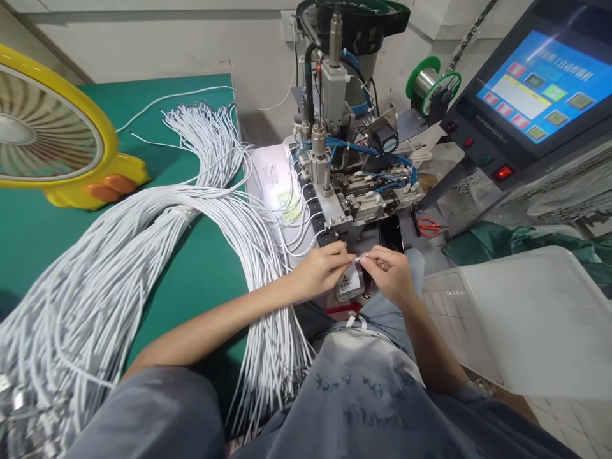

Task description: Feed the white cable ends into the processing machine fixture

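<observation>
In front of the machine, both hands meet with fingertips pinched close together. My left hand [325,268] is closed on one side of a small white piece [357,259], which looks like a cable end. From the other side my right hand [389,273] pinches the same piece with thumb and forefinger. Most of the piece is hidden by the fingers. Beside and under my left forearm runs a thick bundle of white cables [229,223]. Just beyond the hands stands a bench machine [329,172] with cylinders and blue air tubes; several white cables lead to its front edge.
A yellow fan [108,127] stands on the green table mat [205,248] at left. To the right are a touchscreen panel [545,89], a wire spool [428,83], orange-handled scissors [429,227] and a pale tray [540,319]. A dark phone [391,234] lies near the machine.
</observation>
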`<action>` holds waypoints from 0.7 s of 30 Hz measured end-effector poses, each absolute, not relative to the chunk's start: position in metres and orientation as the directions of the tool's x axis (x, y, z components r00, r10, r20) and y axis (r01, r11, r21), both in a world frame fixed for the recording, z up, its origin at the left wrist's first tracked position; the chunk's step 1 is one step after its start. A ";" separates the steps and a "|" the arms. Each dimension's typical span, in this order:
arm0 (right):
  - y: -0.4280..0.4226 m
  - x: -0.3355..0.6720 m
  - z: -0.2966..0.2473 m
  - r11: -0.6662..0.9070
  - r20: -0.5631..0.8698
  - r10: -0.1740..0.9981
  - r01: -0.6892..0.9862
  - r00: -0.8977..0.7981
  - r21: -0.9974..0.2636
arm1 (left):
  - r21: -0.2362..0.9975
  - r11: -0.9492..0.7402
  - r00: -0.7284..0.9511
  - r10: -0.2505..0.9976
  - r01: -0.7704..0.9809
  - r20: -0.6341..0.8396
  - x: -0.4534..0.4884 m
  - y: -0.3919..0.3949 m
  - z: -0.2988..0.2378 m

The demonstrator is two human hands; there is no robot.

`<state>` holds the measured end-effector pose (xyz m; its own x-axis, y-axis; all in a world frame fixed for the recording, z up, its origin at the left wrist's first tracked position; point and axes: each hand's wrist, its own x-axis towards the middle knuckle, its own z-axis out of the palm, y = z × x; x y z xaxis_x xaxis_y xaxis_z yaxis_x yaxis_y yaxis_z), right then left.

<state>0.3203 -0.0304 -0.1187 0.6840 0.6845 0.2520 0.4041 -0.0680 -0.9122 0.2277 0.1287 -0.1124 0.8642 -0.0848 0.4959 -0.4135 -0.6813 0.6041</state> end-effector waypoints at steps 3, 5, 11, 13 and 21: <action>-0.027 0.319 -0.119 -0.098 0.254 0.664 0.419 0.703 -0.903 | 0.631 -0.675 0.873 -0.042 -0.383 0.486 0.227 0.126 -0.114; -0.024 0.314 -0.121 -0.081 0.268 0.610 0.395 0.746 -0.915 | 0.718 -0.600 0.885 0.037 -0.353 0.465 0.227 0.123 -0.113; -0.021 0.318 -0.130 0.102 0.146 0.689 0.105 0.710 -0.989 | 0.840 -0.424 0.929 -0.008 -0.338 0.370 0.229 0.128 -0.106; -0.023 0.327 -0.127 0.101 0.115 0.766 0.059 0.633 -0.993 | 0.737 -0.548 0.909 -0.121 -0.396 0.399 0.229 0.133 -0.105; -0.021 0.342 -0.117 -0.152 0.077 0.813 0.337 0.577 -0.929 | 0.031 -0.919 0.849 -0.348 -0.392 0.398 0.233 0.143 -0.112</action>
